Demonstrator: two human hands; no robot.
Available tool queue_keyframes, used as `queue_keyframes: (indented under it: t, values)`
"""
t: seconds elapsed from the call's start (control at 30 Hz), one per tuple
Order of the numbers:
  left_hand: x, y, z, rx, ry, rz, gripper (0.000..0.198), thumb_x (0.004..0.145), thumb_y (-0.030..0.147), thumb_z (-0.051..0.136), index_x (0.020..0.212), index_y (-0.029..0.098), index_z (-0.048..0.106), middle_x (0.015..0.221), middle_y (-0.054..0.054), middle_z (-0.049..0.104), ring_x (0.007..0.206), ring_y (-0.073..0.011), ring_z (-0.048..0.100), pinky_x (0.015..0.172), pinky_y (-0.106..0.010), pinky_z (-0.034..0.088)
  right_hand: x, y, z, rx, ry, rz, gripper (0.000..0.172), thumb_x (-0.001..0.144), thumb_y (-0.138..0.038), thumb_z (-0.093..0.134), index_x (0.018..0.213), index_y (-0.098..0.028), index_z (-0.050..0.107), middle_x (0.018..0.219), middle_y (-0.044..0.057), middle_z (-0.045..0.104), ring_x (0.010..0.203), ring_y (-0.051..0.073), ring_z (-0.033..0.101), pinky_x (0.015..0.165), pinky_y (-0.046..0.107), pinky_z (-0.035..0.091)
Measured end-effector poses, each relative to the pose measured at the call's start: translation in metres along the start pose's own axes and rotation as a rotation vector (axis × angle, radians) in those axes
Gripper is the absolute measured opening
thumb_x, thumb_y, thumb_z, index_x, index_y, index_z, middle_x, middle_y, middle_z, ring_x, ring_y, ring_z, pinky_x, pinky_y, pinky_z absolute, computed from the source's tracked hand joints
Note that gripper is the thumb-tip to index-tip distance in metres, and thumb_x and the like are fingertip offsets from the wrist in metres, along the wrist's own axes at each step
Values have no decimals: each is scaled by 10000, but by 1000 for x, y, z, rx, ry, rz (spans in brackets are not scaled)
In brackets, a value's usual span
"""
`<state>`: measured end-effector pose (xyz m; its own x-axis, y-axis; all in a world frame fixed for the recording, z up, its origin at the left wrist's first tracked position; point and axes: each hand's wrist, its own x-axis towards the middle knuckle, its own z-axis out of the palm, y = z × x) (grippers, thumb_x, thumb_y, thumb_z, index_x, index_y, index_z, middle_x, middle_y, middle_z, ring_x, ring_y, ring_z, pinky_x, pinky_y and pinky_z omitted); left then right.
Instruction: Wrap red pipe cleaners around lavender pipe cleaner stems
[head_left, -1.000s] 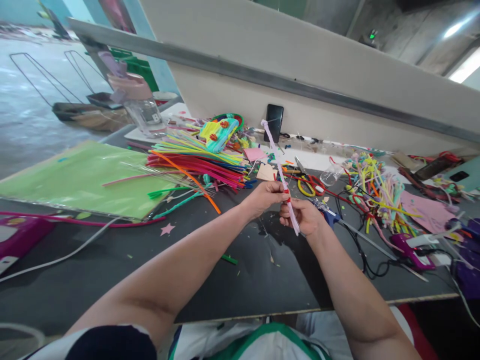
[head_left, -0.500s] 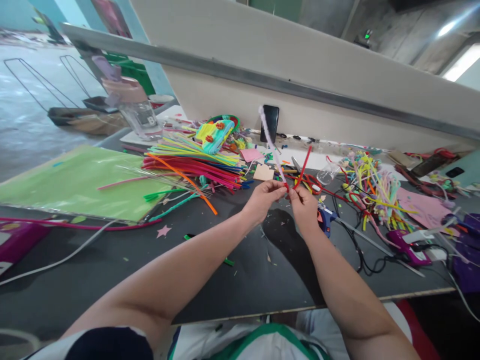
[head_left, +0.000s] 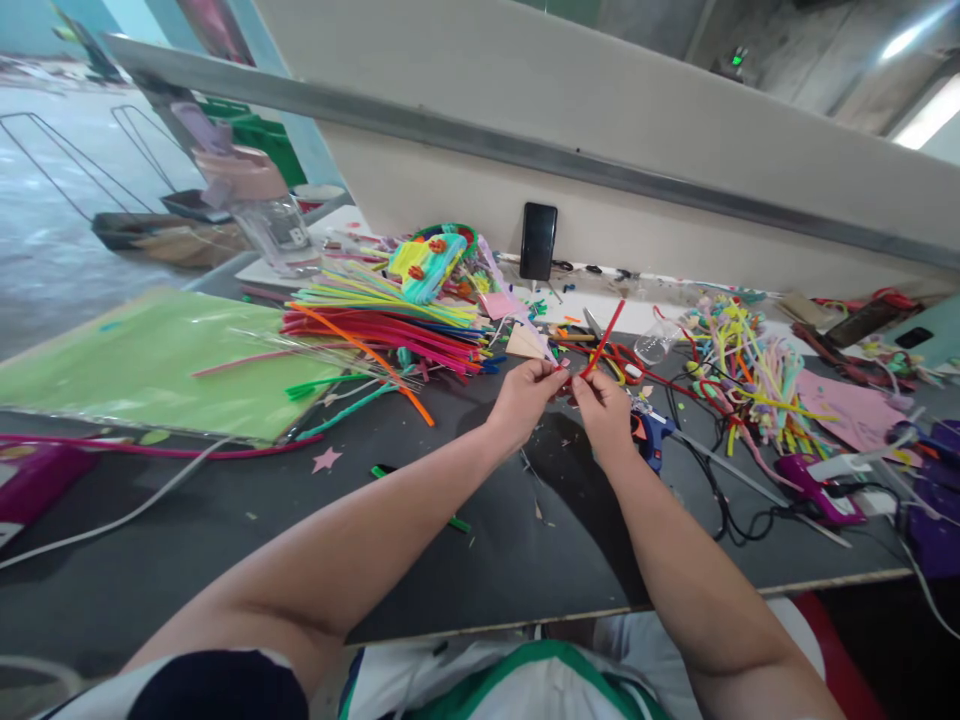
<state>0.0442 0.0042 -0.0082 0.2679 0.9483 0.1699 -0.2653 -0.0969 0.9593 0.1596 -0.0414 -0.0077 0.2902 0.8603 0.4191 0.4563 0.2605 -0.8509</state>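
My left hand (head_left: 526,396) and my right hand (head_left: 604,410) meet above the middle of the dark table, thumbs and fingertips pinched. Between them runs a red pipe cleaner (head_left: 606,335), its free end sticking up past my right fingers. A pale lilac pipe cleaner (head_left: 517,305) rises from the left fingertips and leans to the far left. The two seem joined where I pinch, but fingers cover that spot. Just right of my right hand lies a blue glue gun (head_left: 654,440); behind the hands are red-handled scissors (head_left: 619,364).
At left, a bundle of coloured pipe cleaners (head_left: 390,335) lies beside a green sheet pack (head_left: 150,365). A phone (head_left: 538,242) leans on the partition. A tangled heap of pipe-cleaner pieces (head_left: 750,375) and a purple power strip (head_left: 817,490) with cables occupy the right. A bottle (head_left: 262,215) stands far left.
The lilac pipe cleaner has tipped to the left, away from the phone. Both hands stay pinched in nearly the same place, and the red one has barely moved.
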Motion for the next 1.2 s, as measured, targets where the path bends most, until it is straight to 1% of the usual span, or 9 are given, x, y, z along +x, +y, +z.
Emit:
queue_keyframes:
  t: [0.17, 0.3, 0.4, 0.53, 0.6, 0.67, 0.83, 1.03, 1.2]
  values:
    - [1, -1, -1, -37, -3, -41, 214, 706, 327, 657, 685, 129, 576, 573, 23, 527, 518, -68, 451, 515, -202, 343, 2, 2, 2, 133, -16, 63, 227, 797, -395, 525, 710, -195, 585, 633, -12, 566, 579, 140, 494, 574, 260, 414]
    - [2, -3, -3, -87, -39, -37, 203, 723, 311, 646, 686, 124, 577, 578, 15, 533, 516, -66, 454, 517, -200, 341, 2, 4, 3, 204, 0, 89, 218, 794, -393, 522, 713, -198, 578, 628, -15, 562, 570, 135, 486, 564, 255, 405]
    - [3, -3, -5, -119, -93, -23, 193, 737, 309, 635, 707, 125, 585, 602, 9, 542, 539, -71, 474, 529, -201, 343, 2, 1, 1, 175, -4, 60, 205, 796, -373, 529, 712, -191, 574, 616, -19, 545, 557, 127, 470, 554, 249, 393]
    - [3, -2, -8, -152, -132, -14, 208, 756, 335, 617, 724, 133, 580, 632, 3, 559, 563, -76, 492, 556, -207, 365, 2, -6, -2, 47, 21, -22, 184, 791, -328, 543, 682, -181, 561, 586, -24, 523, 539, 121, 455, 537, 242, 370]
    - [4, -2, -8, -151, -132, -10, 213, 752, 342, 623, 727, 136, 577, 639, 5, 561, 567, -75, 492, 563, -207, 370, 1, -7, -3, 7, 31, -37, 180, 791, -322, 541, 681, -181, 560, 583, -24, 523, 534, 122, 454, 534, 244, 366]
    - [4, -2, -8, -137, -127, -1, 202, 729, 323, 650, 725, 136, 574, 634, 11, 556, 565, -71, 485, 560, -204, 369, 1, -5, -2, 20, 25, -29, 175, 797, -328, 534, 703, -183, 567, 606, -19, 538, 543, 124, 464, 541, 247, 374]
    - [6, -3, -8, -110, -110, -2, 190, 679, 269, 692, 692, 135, 558, 584, 27, 533, 537, -65, 470, 546, -201, 367, 3, 3, 0, 123, -27, 61, 203, 794, -375, 533, 712, -192, 568, 613, -17, 554, 567, 139, 496, 558, 260, 409]
    - [7, -3, -8, -151, -121, -29, 231, 690, 329, 683, 686, 140, 550, 584, 28, 534, 534, -66, 474, 545, -204, 370, 5, 8, 0, 159, -32, 107, 226, 769, -416, 545, 716, -200, 587, 661, -4, 606, 612, 161, 536, 589, 283, 439]
    - [8, -4, -10, -145, -99, -20, 241, 675, 322, 695, 670, 139, 538, 578, 28, 532, 524, -60, 458, 532, -198, 356, 5, 11, 2, 198, -64, 126, 214, 770, -407, 547, 708, -204, 574, 643, -13, 588, 595, 153, 527, 570, 272, 429]
